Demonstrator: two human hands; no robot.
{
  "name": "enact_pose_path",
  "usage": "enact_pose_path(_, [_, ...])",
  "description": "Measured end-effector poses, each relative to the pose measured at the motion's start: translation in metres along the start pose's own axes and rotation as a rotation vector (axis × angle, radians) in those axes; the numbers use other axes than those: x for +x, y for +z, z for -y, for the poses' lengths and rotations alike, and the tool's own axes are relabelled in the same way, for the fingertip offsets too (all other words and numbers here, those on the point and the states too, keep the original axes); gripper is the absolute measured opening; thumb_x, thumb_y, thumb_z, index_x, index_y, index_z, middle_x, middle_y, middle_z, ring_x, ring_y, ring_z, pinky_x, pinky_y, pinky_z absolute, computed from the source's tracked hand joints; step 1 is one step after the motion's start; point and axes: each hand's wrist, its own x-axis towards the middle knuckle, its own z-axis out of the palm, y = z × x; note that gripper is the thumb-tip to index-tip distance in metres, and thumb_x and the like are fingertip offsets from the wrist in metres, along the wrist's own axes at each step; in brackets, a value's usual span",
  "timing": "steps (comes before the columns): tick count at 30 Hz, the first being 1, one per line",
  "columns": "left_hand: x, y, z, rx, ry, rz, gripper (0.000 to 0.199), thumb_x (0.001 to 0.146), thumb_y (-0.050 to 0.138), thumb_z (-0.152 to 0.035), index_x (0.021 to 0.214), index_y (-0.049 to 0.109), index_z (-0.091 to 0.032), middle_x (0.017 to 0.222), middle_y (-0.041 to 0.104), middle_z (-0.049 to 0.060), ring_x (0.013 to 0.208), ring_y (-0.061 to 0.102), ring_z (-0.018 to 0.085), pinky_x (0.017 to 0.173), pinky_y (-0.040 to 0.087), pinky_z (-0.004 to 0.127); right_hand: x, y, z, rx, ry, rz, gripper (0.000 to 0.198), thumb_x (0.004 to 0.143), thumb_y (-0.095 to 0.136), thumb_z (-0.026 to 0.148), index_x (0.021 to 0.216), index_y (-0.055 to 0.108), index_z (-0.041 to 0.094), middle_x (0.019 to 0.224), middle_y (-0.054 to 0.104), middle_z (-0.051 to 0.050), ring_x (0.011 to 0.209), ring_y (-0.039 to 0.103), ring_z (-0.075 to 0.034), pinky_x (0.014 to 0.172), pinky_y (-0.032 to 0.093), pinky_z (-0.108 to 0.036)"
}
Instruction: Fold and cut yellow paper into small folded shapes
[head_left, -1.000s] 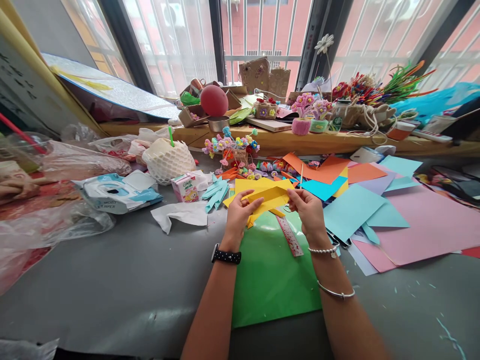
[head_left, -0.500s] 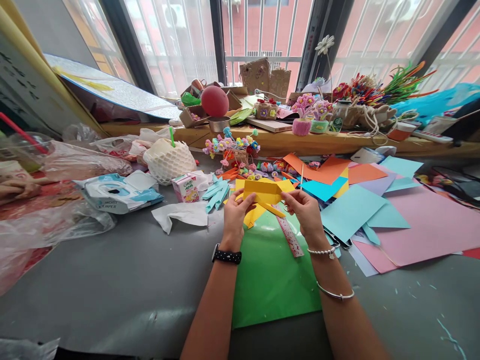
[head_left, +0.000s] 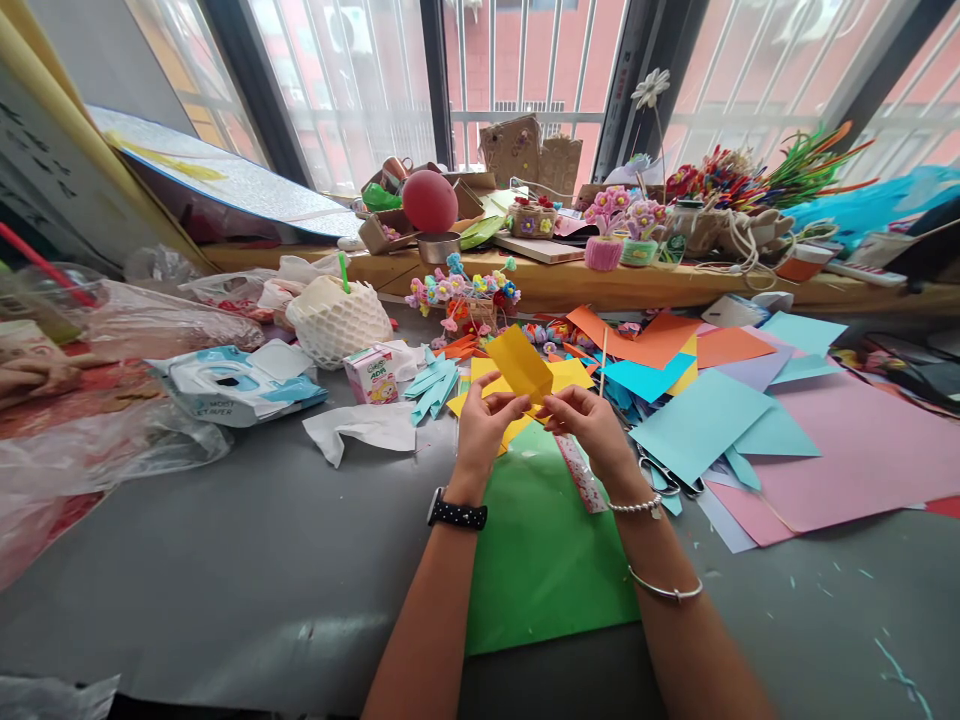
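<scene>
A folded piece of yellow paper [head_left: 519,362] is held up between both hands, tilted, with a crease near its right end. My left hand [head_left: 486,420] pinches its lower edge, and my right hand [head_left: 586,428] pinches the lower right corner close by. Below lies a green sheet [head_left: 555,560], with a patterned ruler [head_left: 581,475] on it partly behind my right hand. More yellow paper [head_left: 571,374] lies behind the held piece. Scissors [head_left: 666,478] rest just right of my right wrist, partly under pale blue paper [head_left: 705,425].
To the left are a white tissue [head_left: 360,428], a small box [head_left: 373,376], a wet-wipe pack [head_left: 236,385] and plastic bags [head_left: 172,325]. A pink sheet [head_left: 862,460] spreads at right. Yarn flowers [head_left: 465,295] stand behind. Another person's hand [head_left: 37,375] shows at far left.
The yellow paper has turned from level to tilted, its left end now raised. My right hand has moved left, close to my left hand.
</scene>
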Motion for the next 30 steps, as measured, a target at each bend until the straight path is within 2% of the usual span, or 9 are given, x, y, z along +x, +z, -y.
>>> enact_pose_path(3, [-0.001, 0.0, -0.002, -0.019, 0.03, -0.048, 0.049, 0.059, 0.066, -0.02, 0.1, 0.04, -0.014, 0.064, 0.058, -0.002, 0.061, 0.058, 0.01, 0.067, 0.046, 0.027, 0.002, 0.0, -0.003, -0.091, -0.032, 0.082, 0.022, 0.066, 0.059, 0.036, 0.064, 0.055, 0.015, 0.061, 0.059, 0.0, 0.053, 0.053, -0.009, 0.051, 0.042, -0.021])
enact_pose_path(5, [-0.001, 0.001, -0.003, -0.018, 0.042, -0.052, 0.049, 0.06, 0.066, -0.02, 0.1, 0.039, -0.014, 0.062, 0.057, -0.004, 0.059, 0.057, 0.01, 0.067, 0.046, 0.027, 0.004, -0.001, -0.005, -0.143, -0.069, 0.078, 0.022, 0.066, 0.059, 0.037, 0.066, 0.055, 0.015, 0.062, 0.057, -0.001, 0.056, 0.053, -0.01, 0.052, 0.043, -0.023])
enact_pose_path(9, [-0.002, 0.003, -0.002, 0.017, 0.039, -0.043, 0.05, 0.06, 0.065, -0.02, 0.101, 0.038, -0.015, 0.061, 0.056, -0.005, 0.055, 0.057, 0.009, 0.064, 0.047, 0.026, 0.006, -0.002, -0.005, -0.171, -0.222, -0.134, 0.025, 0.065, 0.061, 0.034, 0.082, 0.052, 0.018, 0.08, 0.058, -0.003, 0.07, 0.056, -0.014, 0.059, 0.046, -0.026])
enact_pose_path(12, [-0.002, 0.003, -0.002, 0.022, 0.02, -0.034, 0.051, 0.059, 0.066, -0.02, 0.102, 0.038, -0.015, 0.061, 0.056, -0.004, 0.055, 0.057, 0.009, 0.064, 0.048, 0.026, 0.005, -0.003, 0.0, -0.204, -0.305, -0.181, 0.026, 0.067, 0.059, 0.032, 0.088, 0.051, 0.02, 0.085, 0.058, -0.004, 0.076, 0.057, -0.015, 0.061, 0.047, -0.027])
enact_pose_path(18, [-0.002, 0.003, -0.003, 0.003, 0.029, -0.024, 0.051, 0.059, 0.066, -0.021, 0.101, 0.039, -0.015, 0.062, 0.055, -0.005, 0.056, 0.059, 0.01, 0.064, 0.048, 0.026, 0.003, -0.002, 0.0, -0.316, -0.293, -0.131, 0.018, 0.069, 0.056, 0.032, 0.077, 0.058, 0.016, 0.078, 0.062, -0.006, 0.069, 0.058, -0.016, 0.061, 0.046, -0.028])
enact_pose_path(21, [-0.002, 0.003, -0.002, -0.005, 0.019, -0.007, 0.047, 0.059, 0.066, -0.02, 0.098, 0.041, -0.015, 0.063, 0.056, -0.005, 0.058, 0.059, 0.01, 0.064, 0.048, 0.026, 0.004, -0.001, -0.002, -0.288, -0.269, -0.152, 0.017, 0.068, 0.057, 0.031, 0.075, 0.058, 0.016, 0.074, 0.062, -0.006, 0.066, 0.058, -0.016, 0.059, 0.046, -0.028])
enact_pose_path(26, [-0.002, 0.003, 0.001, -0.014, -0.078, 0.106, 0.042, 0.056, 0.069, -0.019, 0.091, 0.046, -0.013, 0.065, 0.059, -0.002, 0.061, 0.059, 0.011, 0.065, 0.049, 0.027, 0.002, 0.0, 0.002, -0.196, -0.224, -0.152, 0.015, 0.066, 0.058, 0.029, 0.072, 0.058, 0.015, 0.069, 0.062, -0.004, 0.061, 0.057, -0.014, 0.056, 0.046, -0.026])
enact_pose_path(30, [-0.002, 0.003, 0.001, -0.039, -0.096, 0.113, 0.044, 0.054, 0.071, -0.019, 0.09, 0.047, -0.013, 0.068, 0.061, 0.001, 0.063, 0.06, 0.012, 0.065, 0.049, 0.028, 0.001, 0.0, 0.005, -0.162, -0.207, -0.128, 0.014, 0.065, 0.06, 0.028, 0.071, 0.059, 0.015, 0.068, 0.061, -0.003, 0.06, 0.056, -0.013, 0.057, 0.046, -0.026])
